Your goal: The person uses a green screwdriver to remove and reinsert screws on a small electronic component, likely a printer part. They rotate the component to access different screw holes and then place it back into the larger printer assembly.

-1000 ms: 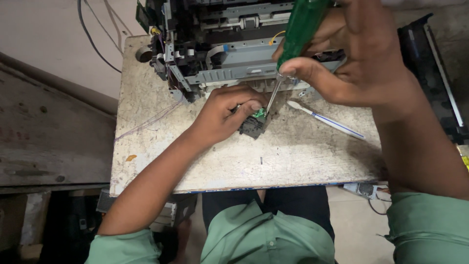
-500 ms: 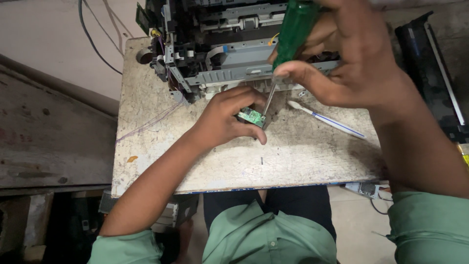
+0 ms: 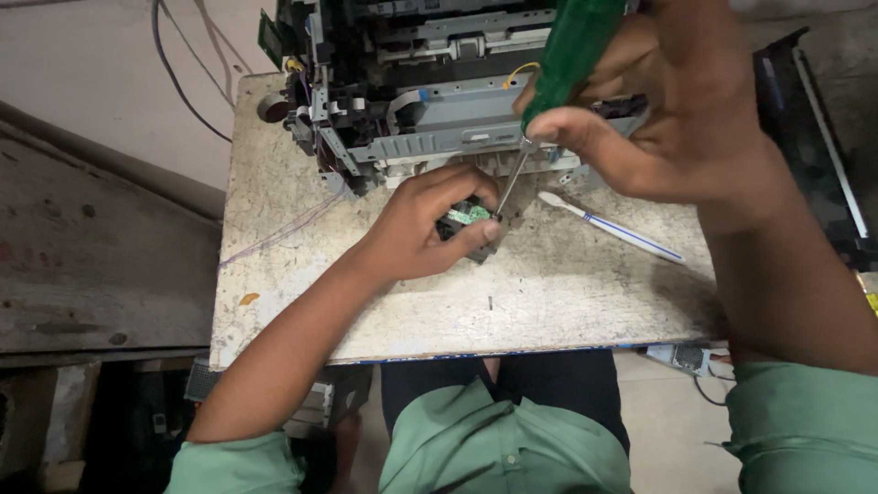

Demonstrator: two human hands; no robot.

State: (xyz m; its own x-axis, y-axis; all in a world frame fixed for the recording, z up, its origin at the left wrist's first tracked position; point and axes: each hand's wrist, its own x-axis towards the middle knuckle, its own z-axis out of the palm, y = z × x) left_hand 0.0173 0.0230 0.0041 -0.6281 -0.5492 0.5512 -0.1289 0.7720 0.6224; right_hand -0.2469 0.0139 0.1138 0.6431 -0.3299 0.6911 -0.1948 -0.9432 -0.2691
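Our left hand [image 3: 416,233] pinches the small green board part [image 3: 468,220] steady; our right hand [image 3: 658,110] grips the green screwdriver [image 3: 569,55]; we keep its tip seated and upright

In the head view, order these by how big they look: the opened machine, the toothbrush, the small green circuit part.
1. Opened machine
2. Toothbrush
3. Green circuit part, partly hidden by the left hand

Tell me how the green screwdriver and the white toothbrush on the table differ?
The screwdriver is held tilted in the right hand, its metal tip down on the small part in the left hand; the toothbrush lies flat on the table, untouched. The screwdriver has a thick green handle; the toothbrush is thin, white with a blue stripe. Both are long and slender.
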